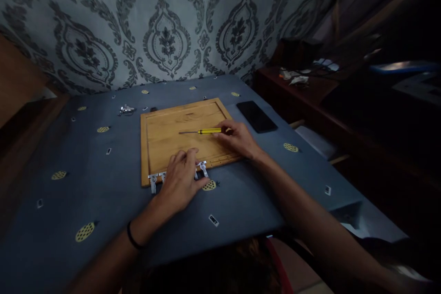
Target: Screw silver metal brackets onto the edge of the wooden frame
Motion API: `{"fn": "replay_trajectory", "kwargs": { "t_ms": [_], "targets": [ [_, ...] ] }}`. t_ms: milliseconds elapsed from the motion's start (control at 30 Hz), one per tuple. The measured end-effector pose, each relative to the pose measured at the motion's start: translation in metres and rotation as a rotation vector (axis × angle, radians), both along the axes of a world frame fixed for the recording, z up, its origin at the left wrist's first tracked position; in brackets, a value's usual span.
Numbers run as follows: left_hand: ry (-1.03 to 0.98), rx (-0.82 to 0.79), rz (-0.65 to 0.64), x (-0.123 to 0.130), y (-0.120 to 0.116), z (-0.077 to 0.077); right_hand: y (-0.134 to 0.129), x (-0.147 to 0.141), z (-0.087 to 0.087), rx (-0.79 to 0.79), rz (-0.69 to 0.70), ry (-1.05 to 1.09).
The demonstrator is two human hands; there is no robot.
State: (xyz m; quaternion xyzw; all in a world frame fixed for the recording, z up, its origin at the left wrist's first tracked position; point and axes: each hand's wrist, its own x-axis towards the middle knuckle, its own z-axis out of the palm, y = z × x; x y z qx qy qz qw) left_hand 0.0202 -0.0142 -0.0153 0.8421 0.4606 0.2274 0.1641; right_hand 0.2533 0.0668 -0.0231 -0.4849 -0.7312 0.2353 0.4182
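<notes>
Forearms are closest: right forearm point(292, 193) and left forearm point(153, 223), black band point(132, 238) on the left one, both reaching in from the near side of the wooden board point(172, 135). Left hand point(181, 181) is half spread over the board's near edge, fingers bent, thumb dropped off the near side, among hinge-like metal fittings point(153, 184). Can't tell if it's gripping one or just steadying. Right hand point(237, 138) has thumb and fingers pinched round a yellow screwdriver point(210, 131), over the board's right part, shaft pointing left across the middle. Can't tell if the tip touches wood.

Risks: fittings straddle the near edge with ends hanging past it, no screws that I can make out. A thumb bump could skew them. If the driver slips near that edge, it could gouge wood or jab left fingers. Dim light plus the left hand blocking the view makes misalignment likely; the small holes point(220, 163) along the near edge are hard to read.

Board lies flat on a blue tablecloth point(113, 179); if the cloth creeps, so does the board. Loose metal hardware point(127, 109) beyond its far left corner could scatter. Phone point(257, 116) just off its right side: a wide elbow could shove it.
</notes>
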Motion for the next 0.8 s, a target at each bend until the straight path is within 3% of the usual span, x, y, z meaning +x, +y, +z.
{"fn": "replay_trajectory", "kwargs": {
  "t_ms": [167,233,300,567,800],
  "targets": [
    [-0.012,-0.002,0.015,0.0,-0.001,0.001,-0.014,-0.013,0.029,0.11,-0.156,0.325],
    [0.0,-0.015,0.024,0.0,-0.001,0.003,-0.026,-0.025,0.039,0.209,-0.227,0.587],
    [0.014,-0.035,0.021,0.0,-0.002,0.005,-0.038,-0.038,0.043,0.238,-0.213,0.673],
    [0.03,-0.076,0.04,0.001,-0.002,0.009,-0.06,-0.051,0.023,0.197,-0.167,0.635],
    [0.027,-0.117,0.043,0.003,-0.002,0.014,-0.062,-0.053,0.02,0.142,-0.092,0.606]
  ]
}}
